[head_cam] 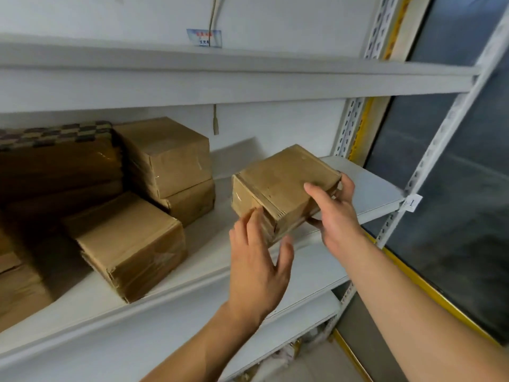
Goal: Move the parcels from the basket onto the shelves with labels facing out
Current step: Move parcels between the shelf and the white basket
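White metal shelf: parcels stacked left of my fingers. Right hand clamps a box; left hand spread, touching it. Basket unseen.

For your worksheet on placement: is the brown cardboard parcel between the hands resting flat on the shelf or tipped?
Tipped: the brown cardboard parcel sits tilted, right hand gripping it.

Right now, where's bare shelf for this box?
Free: middle shelf board between the stacked boxes and right upright, under the held parcel. Right hand grips it; left hand touches its end. Left side is crowded with parcels.
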Available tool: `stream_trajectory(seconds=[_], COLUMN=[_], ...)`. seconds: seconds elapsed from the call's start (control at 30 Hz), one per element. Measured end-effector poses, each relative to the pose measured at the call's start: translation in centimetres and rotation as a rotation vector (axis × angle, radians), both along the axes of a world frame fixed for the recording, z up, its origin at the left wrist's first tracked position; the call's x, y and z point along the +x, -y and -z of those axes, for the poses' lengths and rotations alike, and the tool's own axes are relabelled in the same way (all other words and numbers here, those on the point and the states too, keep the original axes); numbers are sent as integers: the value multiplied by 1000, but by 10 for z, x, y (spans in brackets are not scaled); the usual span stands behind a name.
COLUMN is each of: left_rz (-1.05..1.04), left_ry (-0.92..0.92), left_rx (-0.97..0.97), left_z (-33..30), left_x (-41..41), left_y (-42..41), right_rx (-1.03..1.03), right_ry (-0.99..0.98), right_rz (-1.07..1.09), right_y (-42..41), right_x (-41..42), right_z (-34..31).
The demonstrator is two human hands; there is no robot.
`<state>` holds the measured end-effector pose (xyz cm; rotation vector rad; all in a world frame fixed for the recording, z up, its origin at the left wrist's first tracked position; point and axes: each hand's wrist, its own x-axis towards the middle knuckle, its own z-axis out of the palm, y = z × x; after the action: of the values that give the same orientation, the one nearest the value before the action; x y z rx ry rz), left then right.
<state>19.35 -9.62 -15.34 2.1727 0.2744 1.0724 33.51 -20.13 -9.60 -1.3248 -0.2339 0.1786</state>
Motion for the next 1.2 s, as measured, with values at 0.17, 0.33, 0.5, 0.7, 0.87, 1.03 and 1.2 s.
stream_trajectory(seconds=[0.17, 0.33, 0.5, 0.7, 0.87, 1.03, 1.2], left_rz=[35, 554, 729, 794, 848, 925, 1003], left_ry=[-70, -302, -350, -438, -618, -821, -1091], left_rx=[-384, -842, -843, -746, -607, -463, -430], left_z=[-23, -33, -11, 20, 62, 135, 215], left_x=[22, 48, 64, 66, 53, 35, 9], left_y=[-24, -11, 69, 192, 309, 414, 487], right_rx=[34, -26, -79, -240, -214, -188, -126], right_ry=[-33, 21, 2, -118, -179, -259, -446], right_rz=[42, 49, 198, 316, 373, 466, 587], right_y=[47, 113, 189, 297, 411, 507, 571], right_x=[8, 1, -25, -87, -140, -186, -241], right_z=[-1, 0, 12, 58, 114, 188, 267])
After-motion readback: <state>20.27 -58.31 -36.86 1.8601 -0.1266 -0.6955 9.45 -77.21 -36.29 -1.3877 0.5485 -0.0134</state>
